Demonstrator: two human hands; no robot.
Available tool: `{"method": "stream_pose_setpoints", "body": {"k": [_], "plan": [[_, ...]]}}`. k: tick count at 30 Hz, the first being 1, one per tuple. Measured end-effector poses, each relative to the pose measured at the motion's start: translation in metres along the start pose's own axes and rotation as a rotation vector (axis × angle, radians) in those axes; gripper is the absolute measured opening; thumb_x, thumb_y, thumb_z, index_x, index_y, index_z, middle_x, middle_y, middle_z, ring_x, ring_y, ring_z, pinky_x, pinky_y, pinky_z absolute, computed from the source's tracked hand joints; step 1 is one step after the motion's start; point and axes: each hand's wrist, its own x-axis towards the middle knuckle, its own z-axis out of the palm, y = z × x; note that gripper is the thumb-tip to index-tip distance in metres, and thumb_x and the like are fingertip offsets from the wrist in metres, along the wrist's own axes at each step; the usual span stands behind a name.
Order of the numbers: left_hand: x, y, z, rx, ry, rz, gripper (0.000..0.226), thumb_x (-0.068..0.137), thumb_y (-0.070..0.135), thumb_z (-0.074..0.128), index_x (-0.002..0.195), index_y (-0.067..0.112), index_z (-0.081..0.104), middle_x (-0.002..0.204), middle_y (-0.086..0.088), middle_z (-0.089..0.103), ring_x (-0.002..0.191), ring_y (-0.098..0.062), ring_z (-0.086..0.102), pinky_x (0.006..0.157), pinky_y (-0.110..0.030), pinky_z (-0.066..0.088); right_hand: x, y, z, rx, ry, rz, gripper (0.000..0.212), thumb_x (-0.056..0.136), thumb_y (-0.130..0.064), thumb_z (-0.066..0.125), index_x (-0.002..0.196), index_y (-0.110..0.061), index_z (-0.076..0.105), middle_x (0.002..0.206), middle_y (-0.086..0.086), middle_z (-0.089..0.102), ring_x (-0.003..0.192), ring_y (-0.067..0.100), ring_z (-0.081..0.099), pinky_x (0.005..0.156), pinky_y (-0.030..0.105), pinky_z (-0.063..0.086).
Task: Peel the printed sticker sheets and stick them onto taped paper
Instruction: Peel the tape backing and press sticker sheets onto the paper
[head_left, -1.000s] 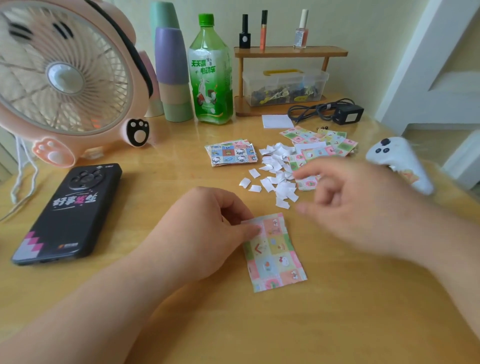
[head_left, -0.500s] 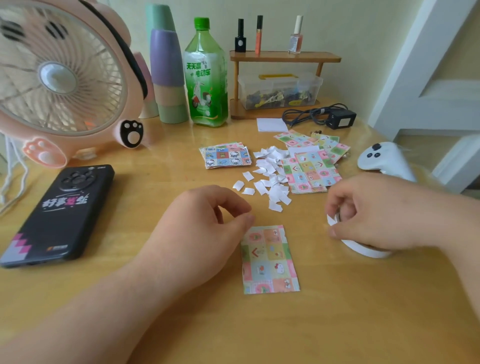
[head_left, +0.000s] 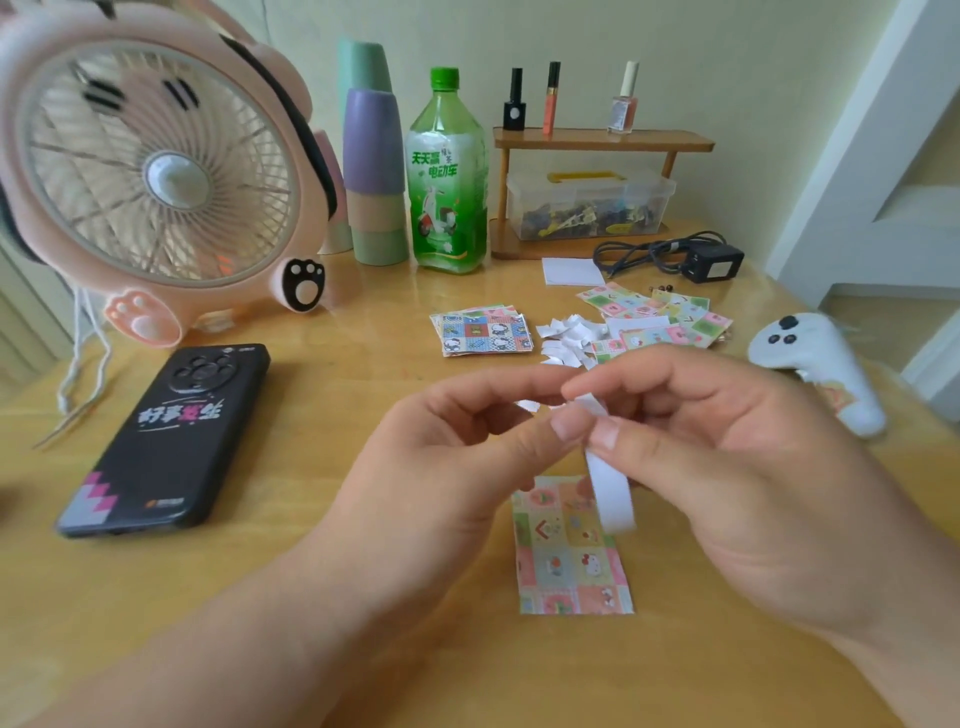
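Observation:
A printed sticker sheet (head_left: 571, 566) with pastel squares lies flat on the wooden table (head_left: 260, 597) in front of me. Above it both hands meet in the air. My right hand (head_left: 727, 467) holds a roll of white tape (head_left: 610, 493), its band showing below the fingers. My left hand (head_left: 457, 467) pinches the loose white end of the tape with thumb and forefinger. Most of the roll is hidden behind my right fingers. A stack of blue sticker sheets (head_left: 483, 330), more pastel sheets (head_left: 660, 317) and a heap of white paper scraps (head_left: 566, 338) lie farther back.
A black phone (head_left: 166, 436) lies at left, before a pink fan (head_left: 156, 171). Stacked cups (head_left: 374, 156), a green bottle (head_left: 447, 176), a wooden shelf (head_left: 597, 145) with a clear box and a black charger (head_left: 711, 260) line the back. A white controller (head_left: 821, 369) lies at right.
My right hand has lifted the tape roll off the table and brought it over the sheet. My left hand has left the sheet and taken hold of the tape's end.

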Motion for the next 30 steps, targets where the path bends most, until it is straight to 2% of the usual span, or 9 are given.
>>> {"method": "stream_pose_setpoints", "body": {"k": [3, 6, 9, 14, 19, 22, 25, 27, 30], "plan": [[0.001, -0.001, 0.001, -0.086, -0.018, 0.005, 0.025, 0.075, 0.028, 0.079, 0.099, 0.020, 0.081, 0.080, 0.004, 0.073, 0.072, -0.010, 0.059, 0.067, -0.024, 0.047, -0.002, 0.001, 0.007, 0.020, 0.018, -0.048, 0.020, 0.084, -0.010, 0.067, 0.099, -0.019, 0.077, 0.097, 0.009, 0.076, 0.089, 0.022, 0.071, 0.081, 0.032, 0.060], [0.000, -0.002, 0.001, -0.140, -0.021, -0.021, 0.028, 0.076, 0.026, 0.079, 0.101, 0.014, 0.081, 0.075, 0.001, 0.070, 0.070, -0.014, 0.057, 0.069, -0.032, 0.045, -0.004, 0.002, 0.007, 0.018, 0.053, -0.040, 0.025, 0.085, -0.009, 0.066, 0.103, -0.021, 0.078, 0.099, 0.016, 0.074, 0.092, 0.025, 0.072, 0.081, 0.043, 0.061], [0.001, 0.000, 0.003, -0.159, 0.022, -0.048, 0.022, 0.075, 0.018, 0.084, 0.096, 0.011, 0.081, 0.076, -0.003, 0.070, 0.065, -0.014, 0.057, 0.067, -0.030, 0.045, -0.005, 0.003, 0.009, 0.007, 0.052, -0.036, 0.032, 0.085, -0.010, 0.067, 0.112, -0.024, 0.077, 0.099, 0.014, 0.073, 0.095, 0.026, 0.070, 0.082, 0.040, 0.061], [-0.001, 0.003, 0.006, -0.132, 0.054, -0.006, 0.008, 0.075, 0.024, 0.076, 0.081, 0.020, 0.080, 0.072, -0.008, 0.069, 0.061, -0.012, 0.059, 0.064, -0.027, 0.043, -0.001, -0.001, 0.015, 0.259, 0.123, 0.157, 0.051, 0.076, -0.014, 0.073, 0.125, -0.026, 0.065, 0.079, 0.019, 0.066, 0.057, 0.026, 0.063, 0.052, 0.026, 0.051], [0.000, -0.001, 0.003, -0.100, 0.141, 0.006, 0.010, 0.078, 0.025, 0.076, 0.083, 0.018, 0.079, 0.077, -0.004, 0.068, 0.066, -0.015, 0.050, 0.068, -0.031, 0.043, 0.001, -0.004, 0.014, 0.302, 0.088, 0.249, 0.023, 0.078, -0.019, 0.070, 0.099, -0.008, 0.073, 0.074, 0.023, 0.067, 0.056, 0.031, 0.063, 0.042, 0.030, 0.044], [0.000, -0.003, 0.005, -0.122, 0.161, 0.009, 0.015, 0.075, 0.024, 0.081, 0.088, 0.016, 0.080, 0.081, -0.004, 0.070, 0.065, -0.015, 0.051, 0.069, -0.032, 0.045, 0.000, -0.004, 0.016, 0.284, 0.109, 0.253, 0.015, 0.079, -0.020, 0.068, 0.087, -0.009, 0.073, 0.070, 0.022, 0.067, 0.052, 0.031, 0.063, 0.039, 0.030, 0.044], [-0.001, -0.005, 0.013, -0.229, 0.166, -0.008, 0.043, 0.073, 0.012, 0.080, 0.116, 0.016, 0.074, 0.090, -0.007, 0.069, 0.064, -0.019, 0.056, 0.071, -0.034, 0.047, 0.001, -0.004, 0.019, 0.301, 0.168, 0.217, 0.004, 0.078, -0.014, 0.074, 0.080, -0.011, 0.073, 0.066, 0.021, 0.066, 0.050, 0.027, 0.062, 0.038, 0.028, 0.044], [-0.001, -0.006, 0.017, -0.308, 0.154, -0.033, 0.062, 0.074, 0.009, 0.078, 0.134, 0.016, 0.062, 0.097, -0.012, 0.066, 0.068, -0.027, 0.056, 0.076, -0.044, 0.043, 0.001, -0.004, 0.020, 0.304, 0.205, 0.208, 0.007, 0.076, -0.014, 0.079, 0.076, -0.011, 0.072, 0.065, 0.021, 0.066, 0.049, 0.025, 0.060, 0.037, 0.027, 0.043], [-0.001, -0.004, 0.019, -0.357, 0.105, -0.081, 0.052, 0.079, 0.011, 0.075, 0.129, 0.006, 0.065, 0.080, -0.014, 0.061, 0.062, -0.027, 0.053, 0.070, -0.041, 0.047, 0.000, -0.005, 0.023, 0.308, 0.205, 0.213, 0.009, 0.072, -0.020, 0.068, 0.075, -0.015, 0.075, 0.064, 0.019, 0.065, 0.049, 0.024, 0.060, 0.038, 0.026, 0.042]]}}
